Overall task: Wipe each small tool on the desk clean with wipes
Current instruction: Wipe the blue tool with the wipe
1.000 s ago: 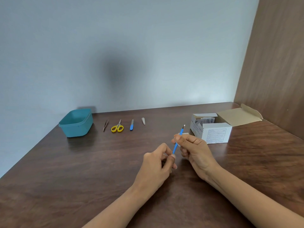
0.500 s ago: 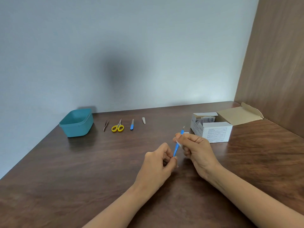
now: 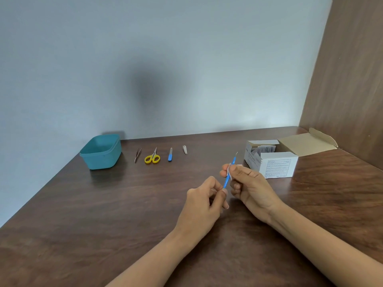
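The blue-handled tool (image 3: 226, 181) is held above the worktop (image 3: 103, 214), its metal tip tilted toward 1 o'clock. The left hand (image 3: 204, 198) has its fingers clamped on the handle's lower end. The right hand (image 3: 251, 188) has its fingers clamped on a white wipe (image 3: 229, 172) folded around the shaft. At 11 o'clock from the hands lie tweezers (image 3: 137, 154), yellow scissors (image 3: 152, 157), a blue file (image 3: 170, 155) and a small clipper (image 3: 184, 149) in a row, with a teal tub (image 3: 101, 152) at the row's 9 o'clock end. An open wipe box (image 3: 275, 164) stands at 2 o'clock.

My left hand (image 3: 204, 200) pinches the lower end of a blue tool (image 3: 227, 180); my right hand (image 3: 248, 183), fingers curled, pinches a wipe (image 3: 229, 172) round its shaft, forearms converging.
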Tool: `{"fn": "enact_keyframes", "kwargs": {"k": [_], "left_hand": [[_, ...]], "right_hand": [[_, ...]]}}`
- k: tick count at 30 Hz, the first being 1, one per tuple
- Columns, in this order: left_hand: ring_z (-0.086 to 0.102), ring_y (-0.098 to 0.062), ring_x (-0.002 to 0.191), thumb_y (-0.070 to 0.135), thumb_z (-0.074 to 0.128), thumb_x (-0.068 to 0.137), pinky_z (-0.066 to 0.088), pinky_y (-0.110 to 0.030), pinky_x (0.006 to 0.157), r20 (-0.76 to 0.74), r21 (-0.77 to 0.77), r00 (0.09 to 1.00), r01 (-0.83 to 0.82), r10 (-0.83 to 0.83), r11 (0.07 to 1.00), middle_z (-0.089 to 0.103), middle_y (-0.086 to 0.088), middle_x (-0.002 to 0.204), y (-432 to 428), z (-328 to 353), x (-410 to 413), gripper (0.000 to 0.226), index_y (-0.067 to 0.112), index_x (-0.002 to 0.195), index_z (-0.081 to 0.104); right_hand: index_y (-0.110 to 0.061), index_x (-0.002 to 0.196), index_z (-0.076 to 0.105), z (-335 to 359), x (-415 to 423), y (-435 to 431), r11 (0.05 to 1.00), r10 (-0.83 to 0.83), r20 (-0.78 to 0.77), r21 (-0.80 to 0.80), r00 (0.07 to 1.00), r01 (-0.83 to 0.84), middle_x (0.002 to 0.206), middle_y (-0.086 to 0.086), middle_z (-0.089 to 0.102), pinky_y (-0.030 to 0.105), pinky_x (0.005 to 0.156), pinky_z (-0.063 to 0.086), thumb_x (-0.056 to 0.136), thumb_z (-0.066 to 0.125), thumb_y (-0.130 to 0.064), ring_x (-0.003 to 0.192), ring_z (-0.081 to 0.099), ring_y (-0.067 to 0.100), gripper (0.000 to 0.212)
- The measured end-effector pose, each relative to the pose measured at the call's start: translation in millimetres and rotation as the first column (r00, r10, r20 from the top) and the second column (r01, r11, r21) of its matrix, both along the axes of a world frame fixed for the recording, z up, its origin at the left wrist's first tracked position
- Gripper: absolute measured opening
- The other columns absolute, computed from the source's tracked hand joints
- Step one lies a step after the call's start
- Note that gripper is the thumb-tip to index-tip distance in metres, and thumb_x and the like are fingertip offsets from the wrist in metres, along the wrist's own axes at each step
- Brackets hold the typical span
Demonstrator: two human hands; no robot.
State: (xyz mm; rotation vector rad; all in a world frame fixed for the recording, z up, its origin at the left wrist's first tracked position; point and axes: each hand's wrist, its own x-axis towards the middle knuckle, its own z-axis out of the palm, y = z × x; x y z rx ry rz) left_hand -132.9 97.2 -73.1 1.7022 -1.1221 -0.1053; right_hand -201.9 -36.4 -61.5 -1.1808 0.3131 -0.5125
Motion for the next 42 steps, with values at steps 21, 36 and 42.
{"fn": "enact_keyframes", "kwargs": {"k": [21, 36, 42], "left_hand": [[0.059, -0.006, 0.052, 0.017, 0.054, 0.096, 0.045, -0.015, 0.057, 0.032, 0.038, 0.999, 0.010, -0.011, 0.999, 0.069, 0.004, 0.065, -1.9, -3.9, 2.5, 0.016, 0.017, 0.081, 0.053], [0.058, -0.008, 0.052, 0.020, 0.055, 0.096, 0.043, -0.013, 0.056, 0.071, 0.047, 0.997, 0.010, -0.014, 0.999, 0.068, 0.007, 0.063, -2.4, -3.5, 2.8, 0.015, 0.016, 0.081, 0.055], [0.055, -0.005, 0.050, 0.020, 0.054, 0.096, 0.041, -0.012, 0.056, 0.069, 0.045, 0.998, 0.000, -0.003, 0.999, 0.068, 0.006, 0.062, -2.1, -3.6, 1.3, 0.016, 0.016, 0.081, 0.054]], "right_hand": [[-0.010, 0.091, 0.067, 3.9, 0.2, 0.4, 0.989, -0.055, 0.059, 0.140, 0.997, 0.046, 0.083, 0.000, 0.072, 0.015, 0.050, 0.036, 0.086, 0.056, -0.023, 0.047, 0.038, 0.003, 0.017], [-0.017, 0.066, 0.075, 1.9, 2.4, -6.9, 0.975, -0.166, 0.092, 0.166, 0.982, 0.150, 0.077, 0.000, 0.057, 0.013, 0.047, 0.034, 0.072, 0.068, -0.024, 0.047, 0.037, 0.003, 0.012], [-0.010, 0.096, 0.066, 2.7, 1.6, -7.4, 0.988, -0.102, 0.128, 0.131, 0.987, 0.085, 0.085, -0.001, 0.071, 0.013, 0.050, 0.035, 0.080, 0.059, -0.030, 0.051, 0.039, 0.003, 0.027]]}}
